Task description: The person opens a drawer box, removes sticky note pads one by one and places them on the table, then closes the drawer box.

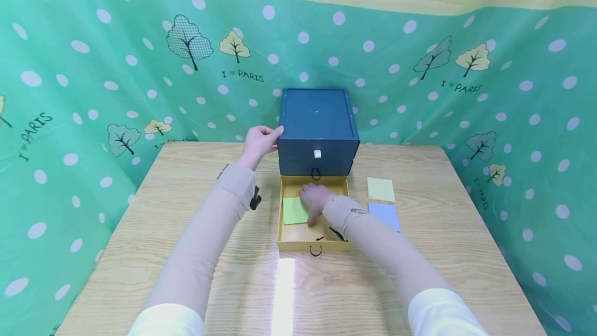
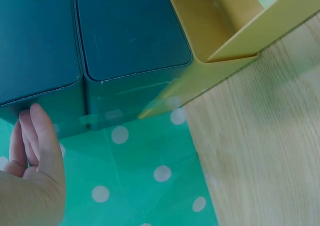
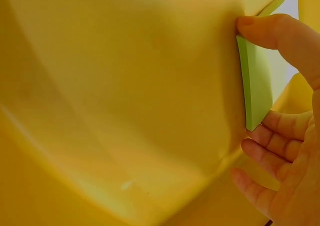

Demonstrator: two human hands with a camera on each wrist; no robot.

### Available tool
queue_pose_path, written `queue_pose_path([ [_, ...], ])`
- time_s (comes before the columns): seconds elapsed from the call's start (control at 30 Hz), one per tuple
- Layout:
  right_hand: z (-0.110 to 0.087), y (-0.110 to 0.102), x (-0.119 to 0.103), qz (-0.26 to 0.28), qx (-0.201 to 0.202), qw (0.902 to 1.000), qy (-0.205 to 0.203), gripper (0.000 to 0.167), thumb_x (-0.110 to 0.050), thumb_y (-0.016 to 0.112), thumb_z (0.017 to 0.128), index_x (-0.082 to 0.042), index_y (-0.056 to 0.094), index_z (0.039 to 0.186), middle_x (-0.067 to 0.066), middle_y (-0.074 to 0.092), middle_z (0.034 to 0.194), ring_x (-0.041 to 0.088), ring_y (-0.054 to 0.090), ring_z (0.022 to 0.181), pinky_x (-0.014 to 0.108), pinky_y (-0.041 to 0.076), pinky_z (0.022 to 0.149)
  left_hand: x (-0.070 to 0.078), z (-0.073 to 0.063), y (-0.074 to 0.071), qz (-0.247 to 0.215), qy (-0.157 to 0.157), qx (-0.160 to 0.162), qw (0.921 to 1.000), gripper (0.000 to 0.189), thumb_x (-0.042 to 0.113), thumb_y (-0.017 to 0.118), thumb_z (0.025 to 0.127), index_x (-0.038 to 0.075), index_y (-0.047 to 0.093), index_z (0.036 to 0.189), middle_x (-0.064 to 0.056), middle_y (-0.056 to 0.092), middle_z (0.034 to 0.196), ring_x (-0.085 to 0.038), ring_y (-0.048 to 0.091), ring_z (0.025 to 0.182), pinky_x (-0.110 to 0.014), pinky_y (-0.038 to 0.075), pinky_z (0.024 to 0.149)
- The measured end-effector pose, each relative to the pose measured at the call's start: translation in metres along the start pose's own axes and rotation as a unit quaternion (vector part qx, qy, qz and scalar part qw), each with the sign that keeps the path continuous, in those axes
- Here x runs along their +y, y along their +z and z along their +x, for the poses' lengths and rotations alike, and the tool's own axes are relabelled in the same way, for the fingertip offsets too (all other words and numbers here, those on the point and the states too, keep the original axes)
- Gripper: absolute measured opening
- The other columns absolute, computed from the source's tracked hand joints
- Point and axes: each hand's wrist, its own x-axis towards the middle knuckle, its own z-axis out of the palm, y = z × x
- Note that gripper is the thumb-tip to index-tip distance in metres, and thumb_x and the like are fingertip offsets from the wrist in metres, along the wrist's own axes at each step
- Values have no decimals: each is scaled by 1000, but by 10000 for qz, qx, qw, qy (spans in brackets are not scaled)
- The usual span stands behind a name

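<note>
A yellow drawer (image 1: pixel 286 246) is pulled out at the bottom of a small dark blue drawer box (image 1: pixel 317 113). Inside it lies a green sticky note pad (image 1: pixel 295 211), whose edge faces the camera in the right wrist view. My right hand (image 1: pixel 317 200) reaches into the drawer and grips the pad by its edges, thumb (image 3: pixel 260 30) on one side and fingers (image 3: pixel 280 141) on the other. With nearly straight fingers, my left hand (image 1: pixel 262 141) rests against the left side of the blue box near its upper front corner. Its fingertips touch the wall in the left wrist view.
To the right of the drawer, a pale yellow sticky note pad (image 1: pixel 380 190) and a blue one (image 1: pixel 384 215) lie on the wooden table (image 1: pixel 186 211). A white knob (image 1: pixel 317 154) sits on the upper blue front. Behind hangs a green dotted curtain (image 1: pixel 140 66).
</note>
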Motion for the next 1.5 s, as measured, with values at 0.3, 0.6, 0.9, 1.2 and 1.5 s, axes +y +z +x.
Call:
queue_pose_path([
  [0.3, -2, -2, 1, -53, -2, 10000, -31, 94, -51, 82, 61, -7, 46, 136, 9, 47, 137, 26, 43, 128, 37, 40, 109, -1, 1, 0, 50, -8, -7, 10000, 34, 31, 65, 90, -1, 61, 99, -6, 54, 93, -23, 65, 90, -37, 57, 89],
  [0.6, -3, -8, 3, -87, 92, 9998, -130, 91, -51, 84, 58, -8, 51, 131, 8, 50, 134, 26, 46, 124, 38, 43, 107, -1, 2, 0, 183, 0, 29, 9998, 36, 33, 65, 90, -1, 61, 100, -5, 55, 90, -21, 64, 87, -34, 58, 86],
  [0.9, -10, -18, 4, -58, 117, 9998, -169, 88, -53, 83, 59, -8, 52, 129, 7, 52, 131, 23, 50, 119, 35, 48, 101, 0, 0, 0, 187, 24, 74, 9998, 36, 33, 65, 90, -2, 62, 99, -5, 55, 90, -21, 63, 85, -34, 58, 86],
  [1.2, -12, -18, 9, 133, 281, 9995, -105, 86, -52, 84, 59, -6, 54, 126, 8, 53, 127, 21, 53, 112, 35, 53, 93, 0, 1, -1, 273, 42, 69, 9996, 38, 34, 65, 90, -2, 62, 100, -5, 56, 90, -22, 63, 89, -36, 57, 88],
  [1.5, -19, -21, 13, 351, 356, 9987, -108, 82, -47, 82, 60, -5, 54, 125, 9, 52, 124, 19, 55, 104, 33, 56, 84, 0, 3, 0, 251, -39, 80, 9996, 37, 34, 65, 89, -1, 62, 100, -5, 56, 91, -21, 62, 89, -35, 57, 88],
])
